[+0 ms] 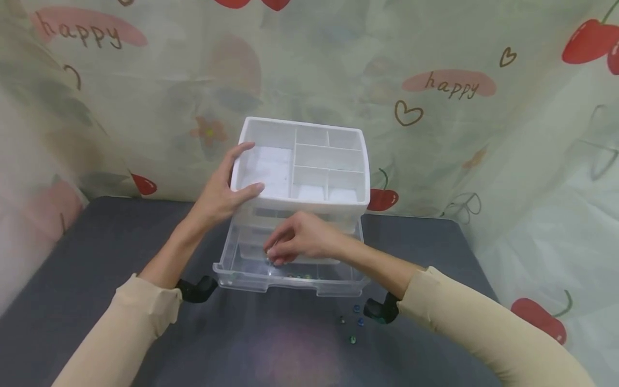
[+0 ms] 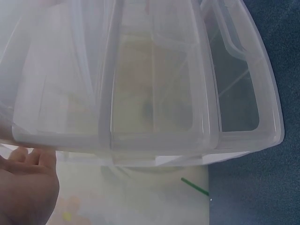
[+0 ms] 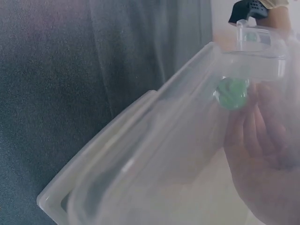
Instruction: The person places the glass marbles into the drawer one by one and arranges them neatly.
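Note:
A white desktop drawer organizer (image 1: 330, 158) with a divided top tray stands at the table's far side. My left hand (image 1: 220, 188) grips its left side, thumb and index finger over the rim; the other fingers show behind the edge in the left wrist view. The clear bottom drawer (image 1: 290, 282) is pulled out toward me. My right hand (image 1: 307, 236) reaches into it, fingertips pinching a green glass marble (image 3: 232, 93), seen through the clear plastic in the right wrist view. Small marbles (image 1: 308, 277) lie along the drawer's front inside.
Several blue and green marbles (image 1: 353, 339) lie on the dark grey table (image 1: 232, 344), right of the middle and in front of the drawer. A patterned cloth (image 1: 314, 70) with cherries and "happy" lettering hangs behind. Black wrist cameras (image 1: 198, 290) sit under both forearms.

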The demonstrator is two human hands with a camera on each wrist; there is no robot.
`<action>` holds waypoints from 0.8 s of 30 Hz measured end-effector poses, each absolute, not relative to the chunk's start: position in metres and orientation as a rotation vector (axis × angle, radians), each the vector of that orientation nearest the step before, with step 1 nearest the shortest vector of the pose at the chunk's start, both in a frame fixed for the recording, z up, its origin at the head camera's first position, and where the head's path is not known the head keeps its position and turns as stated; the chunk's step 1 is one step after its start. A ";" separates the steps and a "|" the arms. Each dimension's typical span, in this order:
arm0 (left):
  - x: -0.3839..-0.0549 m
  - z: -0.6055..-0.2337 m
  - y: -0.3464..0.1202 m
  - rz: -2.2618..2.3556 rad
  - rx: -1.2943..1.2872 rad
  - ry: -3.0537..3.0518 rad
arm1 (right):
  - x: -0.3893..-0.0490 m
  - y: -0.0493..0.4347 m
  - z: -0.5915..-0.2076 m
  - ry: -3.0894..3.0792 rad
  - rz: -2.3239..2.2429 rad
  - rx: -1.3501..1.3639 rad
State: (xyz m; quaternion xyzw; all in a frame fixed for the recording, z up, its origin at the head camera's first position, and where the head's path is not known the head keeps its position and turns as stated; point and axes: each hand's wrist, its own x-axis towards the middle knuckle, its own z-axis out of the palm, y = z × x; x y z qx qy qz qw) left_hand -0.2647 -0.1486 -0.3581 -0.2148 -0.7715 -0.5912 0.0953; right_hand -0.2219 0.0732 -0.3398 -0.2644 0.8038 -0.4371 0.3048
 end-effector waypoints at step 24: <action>-0.263 -0.357 -0.147 -1.808 -0.606 -2.281 | -0.218 0.074 -0.339 2.149 -1.120 -0.686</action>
